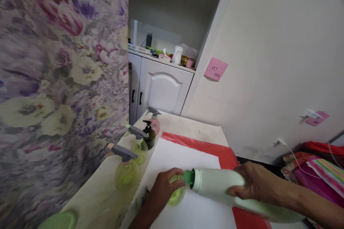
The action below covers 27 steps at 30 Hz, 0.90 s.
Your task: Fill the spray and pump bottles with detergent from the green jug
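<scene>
My right hand [256, 182] grips a large pale green bottle [223, 186], tipped on its side with its green spout [188, 178] pointing left. The spout meets a small yellow-green bottle [177, 194] that my left hand [162, 190] holds closed around its top. Both sit over a white sheet [177, 157] lying on a red sheet [212, 144] on the table.
Along the table's left edge stand spray bottles: two yellow-green ones [126, 171] [139, 145], a dark pump bottle [149, 134] and a pink sprayer [155, 121]. A flowered curtain [59, 78] hangs at left. A white cabinet [161, 86] with clutter stands behind. Pink note [215, 68] on wall.
</scene>
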### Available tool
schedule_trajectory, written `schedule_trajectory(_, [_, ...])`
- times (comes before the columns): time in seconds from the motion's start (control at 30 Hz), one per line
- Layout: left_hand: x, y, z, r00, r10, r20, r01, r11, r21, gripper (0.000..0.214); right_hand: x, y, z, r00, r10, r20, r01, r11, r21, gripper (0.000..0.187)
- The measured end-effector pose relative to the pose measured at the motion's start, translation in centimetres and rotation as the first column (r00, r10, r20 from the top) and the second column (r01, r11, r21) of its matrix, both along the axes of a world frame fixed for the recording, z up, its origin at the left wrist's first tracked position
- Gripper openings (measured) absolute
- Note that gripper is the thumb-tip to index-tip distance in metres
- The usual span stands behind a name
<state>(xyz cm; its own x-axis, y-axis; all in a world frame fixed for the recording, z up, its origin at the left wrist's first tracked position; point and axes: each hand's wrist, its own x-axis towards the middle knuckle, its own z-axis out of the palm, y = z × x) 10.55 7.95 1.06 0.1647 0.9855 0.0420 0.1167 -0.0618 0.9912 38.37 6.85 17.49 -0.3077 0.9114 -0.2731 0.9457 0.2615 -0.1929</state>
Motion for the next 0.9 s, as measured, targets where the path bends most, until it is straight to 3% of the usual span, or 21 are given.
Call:
schedule_trajectory(0.4, [0.0, 0.0, 0.0, 1.000, -0.018, 0.020, 0.018, 1.000, 0.008, 0.022, -0.3, 0.0, 0.3, 1.000, -0.015, 0.001, 0.015, 1.000, -0.020, 0.036])
schedule_trajectory(0.63, [0.0, 0.1, -0.1, 1.000, -0.019, 0.020, 0.019, 1.000, 0.018, 0.021, 0.4, -0.1, -0.4, 0.998, -0.006, -0.059, 0.005, 1.000, -0.027, 0.035])
schedule_trajectory(0.9, [0.1, 0.1, -0.3, 1.000, -0.021, 0.014, 0.020, 0.999, 0.031, 0.020, 0.6, -0.8, -2.7, 0.968, -0.124, -0.218, 0.103, 0.989, -0.104, 0.025])
